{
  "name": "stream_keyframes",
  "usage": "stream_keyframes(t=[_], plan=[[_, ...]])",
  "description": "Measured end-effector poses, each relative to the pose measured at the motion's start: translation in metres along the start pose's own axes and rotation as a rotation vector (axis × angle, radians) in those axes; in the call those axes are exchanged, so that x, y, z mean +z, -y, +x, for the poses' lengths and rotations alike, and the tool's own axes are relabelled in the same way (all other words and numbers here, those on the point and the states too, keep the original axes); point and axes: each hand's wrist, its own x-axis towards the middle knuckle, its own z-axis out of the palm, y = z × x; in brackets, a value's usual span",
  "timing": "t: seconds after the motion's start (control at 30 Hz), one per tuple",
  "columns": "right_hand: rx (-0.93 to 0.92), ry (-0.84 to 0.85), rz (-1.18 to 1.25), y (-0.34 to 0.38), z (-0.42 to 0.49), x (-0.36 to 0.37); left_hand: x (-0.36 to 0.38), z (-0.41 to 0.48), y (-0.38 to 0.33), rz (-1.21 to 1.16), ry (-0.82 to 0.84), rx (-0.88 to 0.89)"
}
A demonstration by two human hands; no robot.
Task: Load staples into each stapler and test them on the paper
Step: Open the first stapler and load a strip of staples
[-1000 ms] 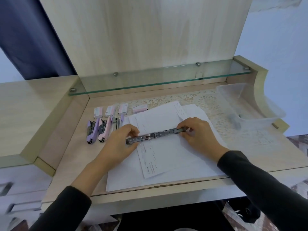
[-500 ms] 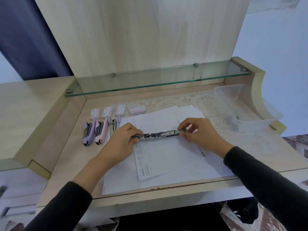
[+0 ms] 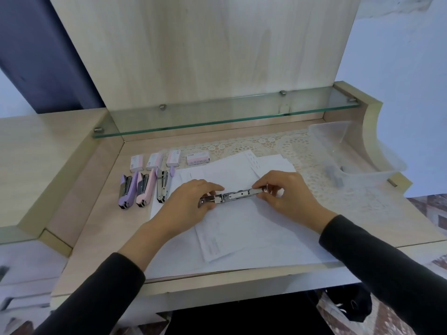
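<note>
A silver metal stapler [image 3: 232, 195], opened out flat into one long strip, lies crosswise over the white paper sheets [image 3: 242, 235] at the middle of the pale wooden tabletop [image 3: 96, 228]; both hands hold it, one at each end. The left hand [image 3: 191, 204] covers the left end, its grip clenched round the metal with the fingers curled over the top; the right hand [image 3: 287, 192] has a pinching grip on the right end, thumb and fingertips closed on it. Whether the stapler touches the paper or is held just above it, I cannot tell; both forearms are in dark sleeves [image 3: 387, 269].

The paper is a loose, overlapping stack, the top sheet turned at an angle and marked with short rows of staples. To the left of the stack three more staplers lie side by side, pointing toward the person: a purple plastic stapler [image 3: 127, 189], a pink plastic stapler [image 3: 145, 189] just beside it, and a chrome-and-lilac stapler [image 3: 163, 187] nearest the paper. Just behind them stand three small pink-and-white staple boxes [image 3: 154, 161]; a fourth staple box [image 3: 197, 159] lies flat to their right.

A cream lace mat [image 3: 266, 143] covers the back of the tabletop; a clear plastic tub [image 3: 350, 146] sits at the right on it; a glass shelf [image 3: 217, 112] runs above the back edge.
</note>
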Motion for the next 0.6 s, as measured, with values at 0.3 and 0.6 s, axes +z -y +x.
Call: stream_keyframes(t=[0.3,0.6], plan=[[0.027,-0.036,0.046,0.002,-0.003,0.015,-0.001,-0.008,0.001,0.069,-0.094,-0.017],[0.021,0.01,0.041,0.011,0.009,0.002,-0.007,-0.004,-0.02,0.218,0.187,-0.249]])
